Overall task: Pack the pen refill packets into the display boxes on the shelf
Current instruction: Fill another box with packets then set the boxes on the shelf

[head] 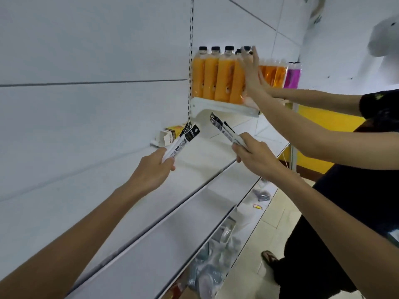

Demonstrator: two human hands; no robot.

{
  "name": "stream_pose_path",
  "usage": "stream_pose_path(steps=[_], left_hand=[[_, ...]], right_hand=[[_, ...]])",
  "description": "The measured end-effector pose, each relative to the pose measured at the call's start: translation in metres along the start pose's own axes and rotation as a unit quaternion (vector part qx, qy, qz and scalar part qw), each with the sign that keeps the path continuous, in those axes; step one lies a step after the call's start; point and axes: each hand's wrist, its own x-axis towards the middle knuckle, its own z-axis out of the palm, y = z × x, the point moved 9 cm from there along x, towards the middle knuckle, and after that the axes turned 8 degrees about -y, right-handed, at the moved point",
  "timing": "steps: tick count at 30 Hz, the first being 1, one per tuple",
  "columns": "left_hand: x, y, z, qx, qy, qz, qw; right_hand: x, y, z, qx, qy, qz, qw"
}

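Here, left grip [155, 167] and right grip [254, 155] each clutch roughly two refill packets [184, 138] near one display box [167, 134].

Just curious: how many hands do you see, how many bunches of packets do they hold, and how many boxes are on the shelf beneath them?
Hands: 4, the wearer's left hand and right hand, plus another person's hands at the bottles.
Bunches of refill packets: 2, one in each of the wearer's hands.
Display box: 1, open, lying on the shelf.
Total: 7.
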Motion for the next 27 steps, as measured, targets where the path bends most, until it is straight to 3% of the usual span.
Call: stream_pose_path(steps=[8,15,20,27], left_hand=[[0.065,0.006,0.014,-0.045,0.076,-0.044,0.995],[0.101,-0.025,0.004,-0.039,0.118,-0.076,0.989],[0.112,-0.044,-0.004,-0.045,0.150,-0.119,0.980],[0.097,-0.062,-0.019,-0.009,0.196,-0.172,0.965]], right_hand=[[0.083,0.028,0.006,0.001,-0.076,-0.057,0.995],[0.149,0.040,0.033,0.013,-0.071,-0.094,0.993],[0.193,0.042,0.051,-0.037,-0.096,-0.105,0.989],[0.237,0.009,0.090,-0.106,-0.110,-0.197,0.968]])
